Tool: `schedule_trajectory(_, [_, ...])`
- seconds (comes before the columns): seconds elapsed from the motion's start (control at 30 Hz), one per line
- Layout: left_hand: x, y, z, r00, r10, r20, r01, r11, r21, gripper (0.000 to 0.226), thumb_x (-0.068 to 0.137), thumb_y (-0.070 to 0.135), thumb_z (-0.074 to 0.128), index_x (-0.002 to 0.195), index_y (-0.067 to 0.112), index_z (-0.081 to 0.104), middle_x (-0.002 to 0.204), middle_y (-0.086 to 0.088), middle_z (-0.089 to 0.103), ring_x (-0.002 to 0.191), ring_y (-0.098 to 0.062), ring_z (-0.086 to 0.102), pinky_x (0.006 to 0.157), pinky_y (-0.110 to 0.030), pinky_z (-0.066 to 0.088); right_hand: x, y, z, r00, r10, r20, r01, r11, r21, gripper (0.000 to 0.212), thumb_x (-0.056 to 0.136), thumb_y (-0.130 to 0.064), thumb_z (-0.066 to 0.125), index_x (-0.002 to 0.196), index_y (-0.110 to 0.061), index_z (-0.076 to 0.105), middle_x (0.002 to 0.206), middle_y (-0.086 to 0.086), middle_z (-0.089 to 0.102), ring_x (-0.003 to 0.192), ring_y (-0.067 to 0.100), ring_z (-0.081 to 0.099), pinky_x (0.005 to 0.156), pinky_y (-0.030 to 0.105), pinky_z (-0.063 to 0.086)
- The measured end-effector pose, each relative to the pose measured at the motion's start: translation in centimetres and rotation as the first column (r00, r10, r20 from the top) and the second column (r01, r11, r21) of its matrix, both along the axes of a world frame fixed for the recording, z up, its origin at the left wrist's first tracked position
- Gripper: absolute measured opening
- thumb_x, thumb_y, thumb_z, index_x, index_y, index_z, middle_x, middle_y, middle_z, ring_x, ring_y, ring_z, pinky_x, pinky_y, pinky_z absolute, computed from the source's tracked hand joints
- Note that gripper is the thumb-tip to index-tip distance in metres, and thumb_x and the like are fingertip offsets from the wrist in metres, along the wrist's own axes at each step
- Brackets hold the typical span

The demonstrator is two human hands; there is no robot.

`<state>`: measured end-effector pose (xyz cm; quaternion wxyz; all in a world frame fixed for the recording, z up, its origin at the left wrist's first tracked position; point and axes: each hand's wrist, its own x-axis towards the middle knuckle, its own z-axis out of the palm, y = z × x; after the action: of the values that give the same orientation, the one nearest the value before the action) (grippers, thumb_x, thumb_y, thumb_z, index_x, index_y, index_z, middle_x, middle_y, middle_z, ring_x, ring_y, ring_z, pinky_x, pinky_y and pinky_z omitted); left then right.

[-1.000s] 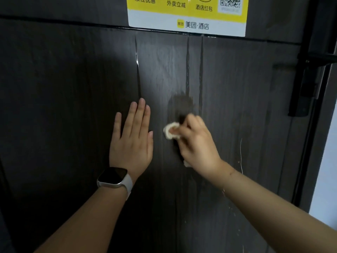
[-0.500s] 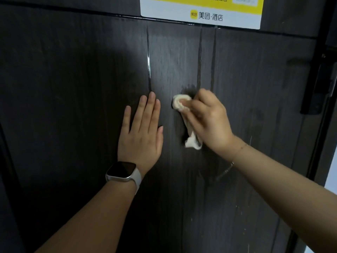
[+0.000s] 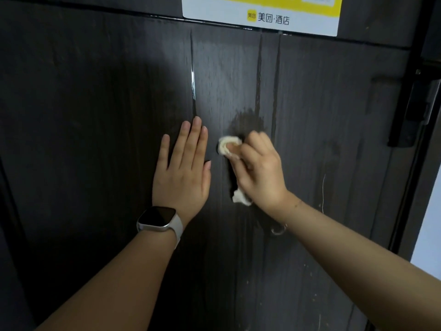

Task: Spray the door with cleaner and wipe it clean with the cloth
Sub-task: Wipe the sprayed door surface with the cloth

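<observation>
Dark wood-grain door panel (image 3: 95,115) fills nearly everything ahead of me, with a black handle and lock plate (image 3: 410,111) at its right edge and a strip of pale wall (image 3: 429,223) showing past the frame. Along the top hangs a yellow and white printed sticker (image 3: 262,17). Three thin wet streaks (image 3: 192,87) run down the panel from the groove below the sticker, and a darker damp patch (image 3: 248,120) sits just above my right knuckles.

My left hand (image 3: 182,173) lies flat against the door, fingers straight and close together, pointing up, thumb held in alongside. On that wrist is a smartwatch with a dark square face and a pale band (image 3: 158,219).

My right hand (image 3: 259,170) is just beside it, well apart from the handle, fingers curled round a small crumpled cream cloth (image 3: 226,145) and pressing it against the door. One bunched end pokes out past my fingertips towards the left hand; another end shows beneath the heel of the palm.
</observation>
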<state>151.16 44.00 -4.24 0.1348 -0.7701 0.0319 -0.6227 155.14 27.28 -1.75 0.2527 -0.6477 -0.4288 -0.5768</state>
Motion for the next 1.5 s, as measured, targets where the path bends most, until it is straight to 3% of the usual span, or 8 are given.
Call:
schedule_trajectory(0.17, [0.2,0.0,0.0,1.0,-0.002,0.01,0.002,1.0,0.002,0.058,0.103,0.03,0.026,0.154,0.006,0.014,0.162,-0.01,0.012,0.149,-0.025,0.01,0.122,-0.047,0.006,1.7,-3.0,1.8,0.945,-0.015,0.325,0.146,0.912,-0.382,0.008,0.091,-0.009,0.057,0.093,-0.003,0.051,0.085,0.012,0.043,0.072,0.026,0.038,0.06,0.037,0.03])
schedule_trajectory(0.37, [0.3,0.0,0.0,0.999,-0.03,0.019,0.03,1.0,0.004,0.059,0.101,0.03,0.027,0.153,0.005,0.011,0.162,-0.011,0.011,0.149,-0.025,0.01,0.122,-0.046,0.005,2.7,-0.7,7.0,0.998,-0.052,-0.024,0.057,0.87,0.489,0.008,0.086,-0.001,0.061,0.09,-0.001,0.068,0.085,0.012,0.045,0.08,0.031,0.046,0.079,0.021,0.033])
schedule_trajectory(0.57, [0.0,0.0,0.1,0.987,-0.133,0.087,0.14,0.986,-0.086,0.063,0.099,0.022,0.039,0.15,-0.004,0.011,0.158,-0.021,0.01,0.148,-0.032,0.011,0.122,-0.042,0.009,2.0,0.2,3.6,0.892,-0.025,0.452,0.178,0.937,-0.299,0.022,0.089,-0.007,0.052,0.103,-0.002,0.068,0.081,0.015,0.055,0.072,0.026,0.039,0.061,0.036,0.029])
schedule_trajectory(0.67, [0.1,0.1,0.1,0.994,-0.101,0.048,0.105,0.99,-0.092,0.06,0.098,0.021,0.034,0.149,-0.004,0.012,0.158,-0.022,0.009,0.148,-0.032,0.007,0.123,-0.041,0.005,4.4,-3.3,8.8,0.926,-0.202,0.32,0.165,0.977,0.138,0.007,0.088,-0.007,0.053,0.094,-0.01,0.057,0.083,0.017,0.047,0.075,0.027,0.04,0.062,0.04,0.033])
schedule_trajectory(0.77, [0.1,0.0,0.0,0.994,-0.089,0.06,0.095,0.991,-0.099,0.059,0.098,0.019,0.032,0.149,-0.003,0.013,0.158,-0.02,0.009,0.148,-0.032,0.008,0.123,-0.041,0.004,4.3,-2.4,10.8,0.988,-0.151,-0.018,0.134,0.804,0.579,0.01,0.085,-0.004,0.055,0.089,-0.003,0.063,0.088,0.022,0.05,0.084,0.029,0.042,0.068,0.045,0.039])
schedule_trajectory(1.0, [-0.2,-0.1,0.0,0.995,-0.065,0.077,0.076,0.984,-0.158,0.057,0.097,0.018,0.033,0.148,-0.004,0.02,0.158,-0.022,0.016,0.148,-0.035,0.014,0.122,-0.044,0.009,1.1,2.5,9.9,0.925,-0.097,0.368,0.117,0.993,-0.032,0.01,0.085,-0.004,0.061,0.094,-0.008,0.064,0.075,0.02,0.052,0.071,0.027,0.037,0.059,0.038,0.025])
schedule_trajectory(1.17, [0.1,0.2,-0.1,0.997,-0.045,0.056,0.052,0.99,-0.134,0.054,0.099,0.019,0.03,0.148,-0.003,0.021,0.158,-0.023,0.018,0.148,-0.036,0.013,0.121,-0.048,0.013,4.8,-4.5,13.9,0.966,-0.256,0.044,0.197,0.835,0.514,0.01,0.09,-0.01,0.054,0.091,-0.004,0.062,0.088,0.022,0.053,0.082,0.034,0.05,0.068,0.046,0.043])
schedule_trajectory(1.5, [0.0,0.1,0.0,0.999,-0.018,0.051,0.024,0.991,-0.129,0.054,0.098,0.019,0.031,0.146,-0.003,0.022,0.157,-0.023,0.02,0.147,-0.037,0.015,0.119,-0.049,0.017,3.1,-0.1,15.1,0.955,-0.177,0.236,0.121,0.964,0.236,0.016,0.089,-0.012,0.057,0.093,-0.001,0.069,0.078,0.021,0.052,0.072,0.034,0.052,0.06,0.038,0.032])
